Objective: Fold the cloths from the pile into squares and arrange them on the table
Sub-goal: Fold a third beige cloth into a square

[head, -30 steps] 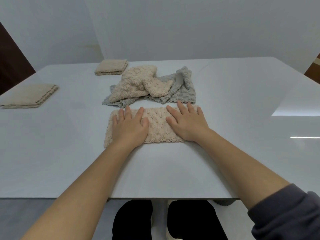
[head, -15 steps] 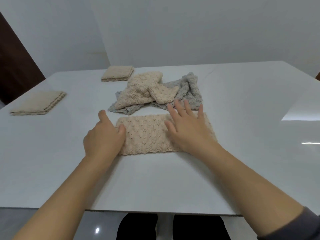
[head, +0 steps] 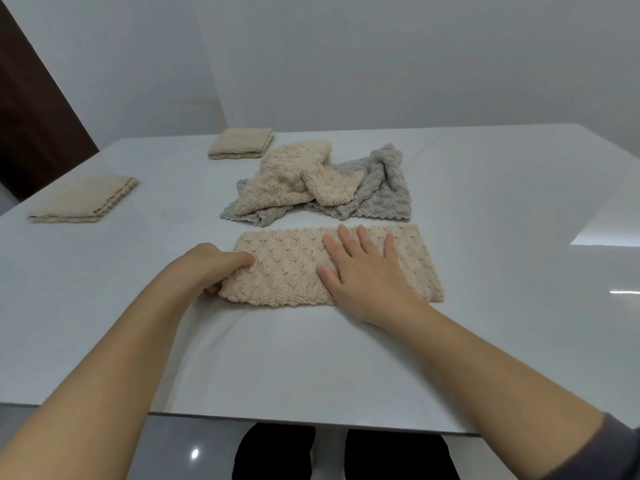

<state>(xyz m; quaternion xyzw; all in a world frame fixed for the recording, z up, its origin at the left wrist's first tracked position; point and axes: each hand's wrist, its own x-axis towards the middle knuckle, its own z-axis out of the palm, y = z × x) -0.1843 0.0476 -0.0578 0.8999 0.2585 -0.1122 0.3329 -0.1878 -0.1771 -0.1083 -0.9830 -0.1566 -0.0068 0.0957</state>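
- My left hand [head: 211,268] pinches the nine o'clock end of the beige cloth [head: 287,271].
- My right hand [head: 363,275] lies flat, open, on it.
- The pile [head: 322,183] sits at twelve o'clock.

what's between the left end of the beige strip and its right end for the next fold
Only the right hand, lying flat on the middle of the beige strip. The left hand grips the left end; the right end is bare.
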